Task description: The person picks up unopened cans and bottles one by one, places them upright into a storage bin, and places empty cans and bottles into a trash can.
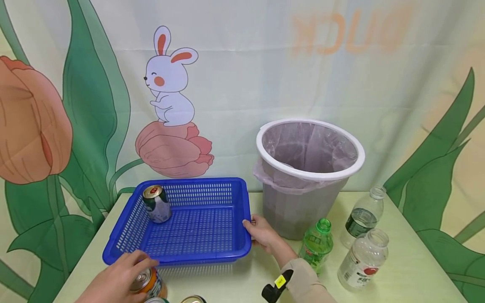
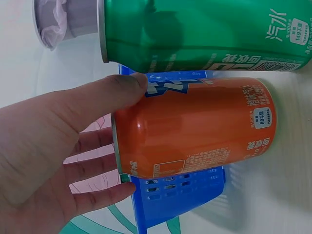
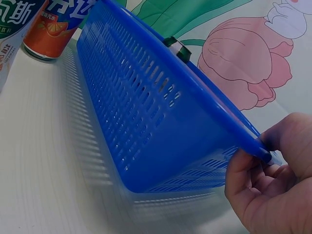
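Note:
My left hand [image 1: 126, 273] is at the top of an orange soda can [image 2: 195, 129], its thumb on one side and fingers reaching behind the rim. A green soda can [image 2: 204, 34] stands right beside the orange one. My right hand [image 1: 267, 235] pinches the right rim of a blue plastic basket [image 1: 204, 256], thumb above and curled fingers below, as the right wrist view shows. Inside the basket, toward its back left, a green and silver can [image 1: 157, 206] stands upright.
Behind on the right is a lined waste bin [image 1: 303, 210] with a white rim. A green bottle [image 1: 317, 246], a clear labelled bottle [image 1: 361, 223] and a clear wide-mouth bottle [image 1: 361, 263] stand right of my right arm. Another can top [image 1: 193, 299] shows at the front edge.

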`<state>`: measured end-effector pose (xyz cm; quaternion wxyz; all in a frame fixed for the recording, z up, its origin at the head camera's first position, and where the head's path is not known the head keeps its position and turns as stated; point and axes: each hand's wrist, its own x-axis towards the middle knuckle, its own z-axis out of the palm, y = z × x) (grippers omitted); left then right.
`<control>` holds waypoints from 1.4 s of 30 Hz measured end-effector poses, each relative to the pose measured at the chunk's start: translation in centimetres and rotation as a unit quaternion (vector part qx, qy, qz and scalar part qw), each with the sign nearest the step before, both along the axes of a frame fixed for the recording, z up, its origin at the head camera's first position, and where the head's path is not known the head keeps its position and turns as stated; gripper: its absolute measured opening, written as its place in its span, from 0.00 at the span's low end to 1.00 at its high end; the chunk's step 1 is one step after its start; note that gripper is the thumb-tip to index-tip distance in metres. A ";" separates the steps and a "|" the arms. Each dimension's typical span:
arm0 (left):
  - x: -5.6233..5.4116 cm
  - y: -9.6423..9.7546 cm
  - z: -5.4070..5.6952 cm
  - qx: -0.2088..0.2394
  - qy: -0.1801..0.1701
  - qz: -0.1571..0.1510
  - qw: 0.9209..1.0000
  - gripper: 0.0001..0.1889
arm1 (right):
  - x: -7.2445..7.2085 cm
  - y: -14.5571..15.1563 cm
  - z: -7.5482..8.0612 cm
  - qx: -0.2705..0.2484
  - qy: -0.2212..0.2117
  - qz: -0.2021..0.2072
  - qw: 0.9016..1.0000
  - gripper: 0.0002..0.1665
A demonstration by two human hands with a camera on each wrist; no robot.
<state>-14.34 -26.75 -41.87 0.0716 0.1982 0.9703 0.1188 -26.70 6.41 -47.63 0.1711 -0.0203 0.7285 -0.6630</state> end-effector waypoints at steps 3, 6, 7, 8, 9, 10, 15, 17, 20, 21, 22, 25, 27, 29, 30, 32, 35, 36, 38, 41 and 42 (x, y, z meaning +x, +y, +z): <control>0.1 -0.1 -0.2 0.003 0.004 -0.005 1.000 0.26 | 0.0 0.0 -0.1 0.000 -0.003 -0.001 1.000 0.17; 0.1 -0.2 -0.4 0.008 -0.005 -0.001 1.000 0.25 | 0.0 0.0 -0.1 -0.001 -0.003 -0.002 1.000 0.17; 0.1 -0.2 -0.5 0.009 -0.008 0.001 1.000 0.25 | 0.0 0.0 -0.1 0.000 -0.003 -0.003 1.000 0.17; 0.1 -0.2 -0.5 0.009 -0.011 0.003 1.000 0.24 | 0.1 0.0 -0.1 0.001 -0.004 -0.002 1.000 0.17; 0.1 -0.2 -0.6 0.009 -0.013 0.004 1.000 0.24 | 0.1 0.0 -0.1 0.002 -0.004 -0.002 1.000 0.18; 0.1 -0.2 -0.6 0.009 -0.016 0.006 1.000 0.24 | 0.1 0.0 0.0 0.004 -0.004 -0.003 1.000 0.18; 0.1 -0.2 -0.7 0.004 -0.017 0.006 1.000 0.23 | 0.0 0.0 0.0 0.009 -0.007 -0.005 1.000 0.18; 0.2 -0.2 -0.6 -0.001 -0.018 0.006 1.000 0.23 | 0.0 -0.1 0.1 0.009 -0.008 -0.005 1.000 0.18; 0.3 -0.3 -0.6 -0.009 -0.019 0.002 1.000 0.23 | 0.0 -0.1 0.1 0.006 -0.010 -0.005 1.000 0.17; 0.3 -0.3 -0.5 -0.011 -0.020 0.002 1.000 0.22 | 0.1 -0.1 0.1 0.005 -0.011 -0.005 1.000 0.17; 0.4 -0.4 -0.5 -0.013 -0.021 0.002 1.000 0.22 | 0.1 -0.2 0.2 0.005 -0.011 -0.006 1.000 0.17; 0.5 -0.6 -0.5 -0.017 -0.022 0.002 1.000 0.22 | 0.0 -0.1 0.2 0.003 -0.013 -0.006 1.000 0.17; 0.7 -0.7 -0.6 -0.021 -0.021 0.001 1.000 0.21 | 0.0 -0.1 0.1 0.002 -0.011 -0.005 1.000 0.18; 0.8 -0.8 -0.5 -0.023 -0.025 0.008 0.999 0.21 | -0.1 -0.1 0.0 0.001 -0.010 -0.004 1.000 0.18; 0.8 -0.8 -0.5 -0.024 -0.026 0.011 0.999 0.21 | -0.1 0.0 0.0 0.000 -0.009 -0.004 1.000 0.19; 0.9 -0.8 -0.6 -0.024 -0.031 0.023 0.999 0.21 | -0.1 0.0 0.0 0.001 -0.009 -0.003 1.000 0.18; 0.9 -0.7 -0.6 -0.022 -0.043 0.046 0.998 0.21 | -0.1 0.0 0.0 -0.001 -0.009 -0.002 1.000 0.18; 0.9 -0.7 -0.7 -0.022 -0.046 0.051 0.997 0.21 | -0.1 0.0 0.0 -0.001 -0.009 -0.002 1.000 0.18; 0.9 -0.7 -0.7 -0.021 -0.050 0.053 0.997 0.22 | -0.1 0.0 0.0 -0.001 -0.009 -0.001 1.000 0.18; 1.0 -0.8 -0.9 -0.018 -0.053 0.049 0.997 0.23 | 0.0 0.0 0.1 -0.001 -0.009 0.000 1.000 0.18; 1.0 -0.9 -0.9 -0.014 -0.056 0.046 0.997 0.24 | 0.0 0.0 0.1 0.000 -0.009 0.000 1.000 0.18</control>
